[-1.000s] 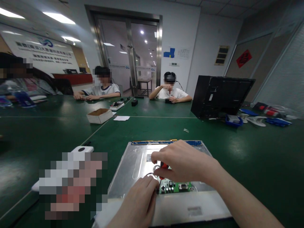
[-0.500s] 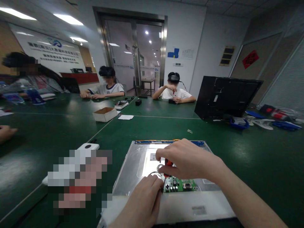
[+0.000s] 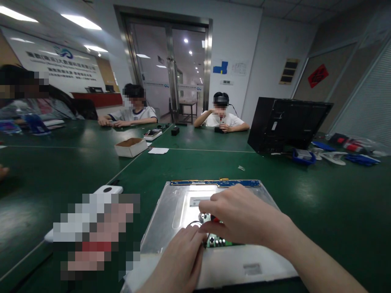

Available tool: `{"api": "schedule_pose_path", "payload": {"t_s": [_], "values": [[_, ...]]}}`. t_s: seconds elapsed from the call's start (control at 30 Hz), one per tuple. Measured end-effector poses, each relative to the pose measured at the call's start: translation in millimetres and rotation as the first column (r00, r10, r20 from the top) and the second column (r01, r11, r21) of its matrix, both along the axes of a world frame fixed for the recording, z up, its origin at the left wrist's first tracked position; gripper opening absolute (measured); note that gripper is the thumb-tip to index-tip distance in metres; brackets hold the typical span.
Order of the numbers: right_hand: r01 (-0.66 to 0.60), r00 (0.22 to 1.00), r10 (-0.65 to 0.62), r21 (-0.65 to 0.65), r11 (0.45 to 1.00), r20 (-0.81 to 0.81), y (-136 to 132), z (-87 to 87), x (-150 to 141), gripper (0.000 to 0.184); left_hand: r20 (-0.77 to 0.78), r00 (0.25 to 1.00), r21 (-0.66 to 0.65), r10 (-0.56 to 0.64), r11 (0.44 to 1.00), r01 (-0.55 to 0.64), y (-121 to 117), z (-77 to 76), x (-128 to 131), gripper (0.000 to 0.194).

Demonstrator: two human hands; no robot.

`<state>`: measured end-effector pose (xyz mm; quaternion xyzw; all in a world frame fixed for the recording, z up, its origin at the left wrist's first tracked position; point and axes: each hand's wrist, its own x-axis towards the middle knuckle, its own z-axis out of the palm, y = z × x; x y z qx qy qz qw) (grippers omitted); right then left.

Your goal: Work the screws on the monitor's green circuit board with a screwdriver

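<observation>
Silver metal covers the back of a flat panel [image 3: 155, 228], which lies on the green tabletop [image 3: 317, 219] directly in front of the person, its near part crossed by a whitish band. Along its far edge runs a narrow blue circuit strip [image 3: 195, 183], and a pale label [image 3: 197, 201] sits near the middle of the metal. Toward the near side a green circuit board [image 3: 218, 241] is fixed on the panel, partly covered by the hands. The right hand [image 3: 244, 213] is bent over that board, thumb and fingers closed around a red handle [image 3: 215, 219], of which only a small bit shows; its lower end is hidden. The left hand [image 3: 183, 254] rests low over the panel, fingertips together at the left edge of the green board, just beside the right thumb; whether it pinches anything cannot be told. Left of the panel lies a white device [image 3: 111, 189] with a dark round spot, largely blurred out. Farther off stand an open white box [image 3: 130, 149], with a sheet of paper [image 3: 158, 150] to its right, and, on the right, a black monitor [image 3: 290, 122] with a blue tray [image 3: 304, 158] at its foot. Two people sit across the tabletop, and another sits at the far left.
</observation>
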<state>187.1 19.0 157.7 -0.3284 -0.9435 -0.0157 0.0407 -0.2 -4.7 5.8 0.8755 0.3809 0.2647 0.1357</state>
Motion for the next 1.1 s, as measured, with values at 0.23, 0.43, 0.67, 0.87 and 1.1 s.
{"api": "schedule_pose_path", "payload": {"t_s": [0.23, 0.43, 0.67, 0.87, 1.1], "values": [[-0.047, 0.993, 0.039, -0.068, 0.997, -0.109, 1, -2.5, 3, 0.024, -0.008, 1.0, -0.013, 0.005, 1.0, -0.005, 0, 2.6, 1, 0.023], [-0.091, 0.988, 0.073, -0.131, 0.987, -0.136, 2, -0.8, 4, 0.027, -0.016, 1.0, -0.005, 0.003, 1.0, -0.003, 1, 1.7, 0, 0.021], [0.059, 0.995, -0.052, 0.087, 0.994, -0.085, 4, -11.6, -1, 0.03, -0.015, 1.0, -0.004, 0.007, 1.0, -0.007, -1, 4.1, 1, 0.019], [0.005, 0.995, -0.004, 0.015, 1.0, -0.097, 0, -7.2, 4, 0.009, -0.013, 1.0, -0.01, 0.002, 1.0, -0.002, 1, 6.9, 1, 0.019], [-0.094, 0.988, 0.077, -0.123, 0.988, -0.134, -2, 1.8, 9, 0.021, 0.018, 1.0, 0.01, 0.014, 1.0, -0.014, 0, 5.8, 0, 0.019]]}}
